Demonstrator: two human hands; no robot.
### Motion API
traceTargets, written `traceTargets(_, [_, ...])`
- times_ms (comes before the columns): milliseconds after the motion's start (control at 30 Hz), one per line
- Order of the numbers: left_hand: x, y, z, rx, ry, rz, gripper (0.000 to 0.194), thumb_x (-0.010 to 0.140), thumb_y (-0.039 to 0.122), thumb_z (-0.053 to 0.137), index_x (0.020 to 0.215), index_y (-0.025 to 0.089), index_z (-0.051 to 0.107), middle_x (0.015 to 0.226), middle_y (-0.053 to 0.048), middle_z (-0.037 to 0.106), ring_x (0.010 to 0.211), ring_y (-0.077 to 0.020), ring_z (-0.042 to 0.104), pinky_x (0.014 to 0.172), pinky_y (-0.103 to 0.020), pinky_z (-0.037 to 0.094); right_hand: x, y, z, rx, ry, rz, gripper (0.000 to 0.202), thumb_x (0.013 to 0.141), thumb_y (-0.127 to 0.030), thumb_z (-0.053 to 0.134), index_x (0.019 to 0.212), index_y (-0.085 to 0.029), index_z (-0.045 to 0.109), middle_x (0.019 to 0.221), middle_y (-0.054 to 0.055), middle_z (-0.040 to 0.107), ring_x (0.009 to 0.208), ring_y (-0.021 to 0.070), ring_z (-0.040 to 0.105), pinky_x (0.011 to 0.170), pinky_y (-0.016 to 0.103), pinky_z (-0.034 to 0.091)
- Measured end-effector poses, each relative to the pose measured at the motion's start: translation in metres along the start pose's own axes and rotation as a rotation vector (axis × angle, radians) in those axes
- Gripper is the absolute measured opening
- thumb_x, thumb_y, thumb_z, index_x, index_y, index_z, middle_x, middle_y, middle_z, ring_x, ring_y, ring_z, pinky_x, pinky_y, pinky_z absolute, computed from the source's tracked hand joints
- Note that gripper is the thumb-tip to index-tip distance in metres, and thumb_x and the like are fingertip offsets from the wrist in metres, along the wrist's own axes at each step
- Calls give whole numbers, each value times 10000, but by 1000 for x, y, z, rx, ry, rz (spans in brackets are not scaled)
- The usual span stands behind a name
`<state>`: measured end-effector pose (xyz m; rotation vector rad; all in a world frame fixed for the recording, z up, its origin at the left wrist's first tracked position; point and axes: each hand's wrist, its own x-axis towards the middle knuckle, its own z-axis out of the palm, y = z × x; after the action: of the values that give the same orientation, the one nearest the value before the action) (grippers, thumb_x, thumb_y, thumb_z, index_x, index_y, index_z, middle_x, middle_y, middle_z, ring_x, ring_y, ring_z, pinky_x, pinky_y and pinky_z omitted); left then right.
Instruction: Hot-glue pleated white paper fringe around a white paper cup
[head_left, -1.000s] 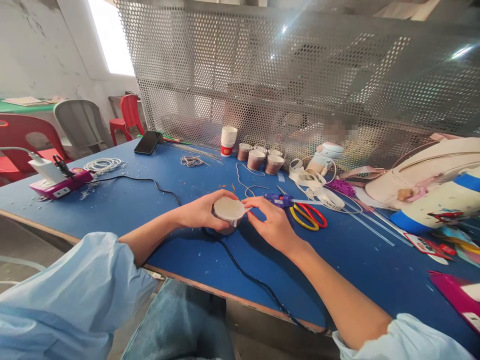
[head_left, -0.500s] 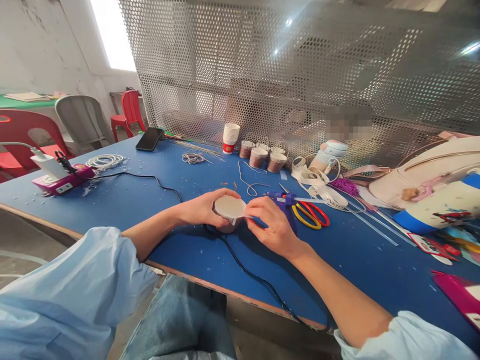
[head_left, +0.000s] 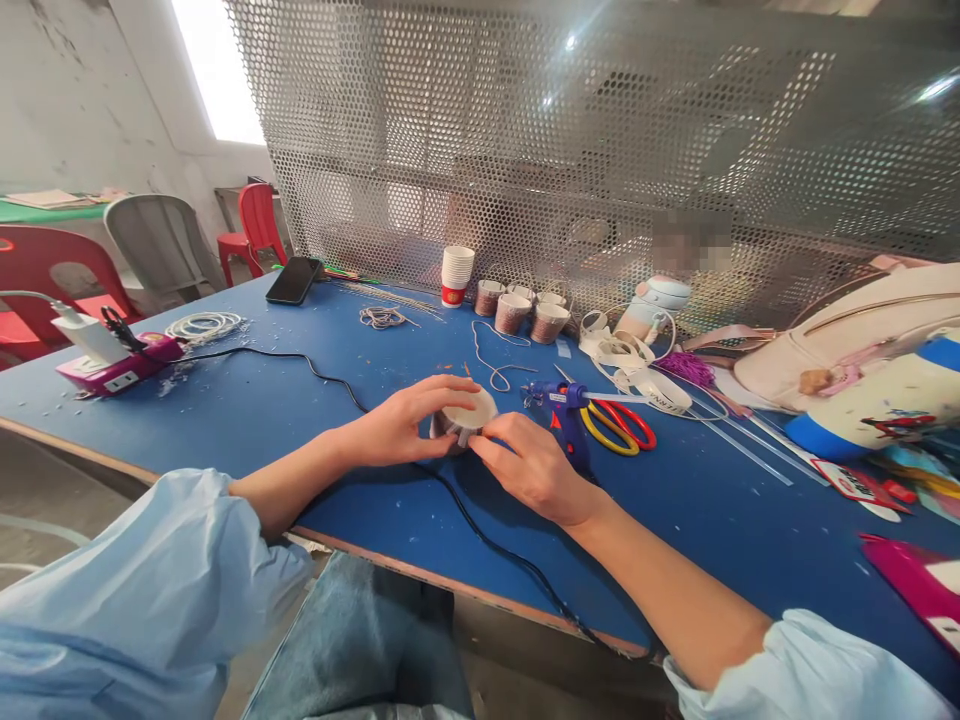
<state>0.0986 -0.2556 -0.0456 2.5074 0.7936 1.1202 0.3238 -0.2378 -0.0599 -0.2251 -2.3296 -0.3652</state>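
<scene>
A small paper cup (head_left: 474,408), its pale round face up, sits low over the blue table (head_left: 360,520). My left hand (head_left: 409,420) wraps round its left side, fingers over the top edge and thumb at the near side. At the cup's right side my right hand (head_left: 525,465) has its fingertips pinched together; anything between them is too small to make out. Just right of that hand stands a blue glue gun (head_left: 570,415) with a clear stick in it, beside scissors (head_left: 619,428) with red and yellow handles.
Behind are brown-wrapped cups (head_left: 512,313), stacked paper cups (head_left: 457,275), a phone (head_left: 294,280) and string. Ribbon (head_left: 645,375), a bottle (head_left: 656,305) and a bag (head_left: 847,340) stand right. A power strip (head_left: 120,367) lies left; its black cable (head_left: 495,548) crosses the front.
The cup has shifted slightly right and up in view. My left fingers now reach further over its top, and my right fingertips have moved lower and left against its side.
</scene>
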Motion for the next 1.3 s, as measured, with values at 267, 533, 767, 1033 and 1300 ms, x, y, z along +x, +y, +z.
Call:
traceTargets(267, [-4,3,7,4,107,-66,104,846,197,594,818,186,494,1200,-152,610,1123,-229,602,945,-406,503,0,-1,8,86,75,96,205,889,-74,506,1043,-174,600,870,90,644,797,195,608,716,337,512])
traceTargets(533, [-5,2,12,91,176,71,42,865,153,560,832,177,548,1167,-135,593,1089,-220,616,918,-385,530,6,-6,9,71,117,199,204,902,-127,522,1086,-210,547,855,54,665,767,190,617,700,347,495])
traceTargets(767, [-7,0,14,172,174,102,102,837,135,561,925,186,550,1174,-132,593,1137,-223,592,912,-364,539,11,-12,7,107,168,276,160,885,-121,555,1006,-202,622,907,80,617,833,198,577,727,353,515])
traceTargets(1033, [-7,0,14,163,180,115,70,875,129,532,912,179,565,1111,-115,610,1104,-207,610,959,-374,521,14,-16,7,179,179,331,149,884,-110,559,979,-201,632,903,72,634,850,195,553,762,366,511])
traceTargets(1300, [-5,-3,14,72,239,90,77,843,121,589,904,163,567,1017,-98,607,1030,-199,617,911,-374,530,18,-19,8,210,191,446,108,901,-139,553,921,-219,624,886,57,632,860,191,558,787,383,502])
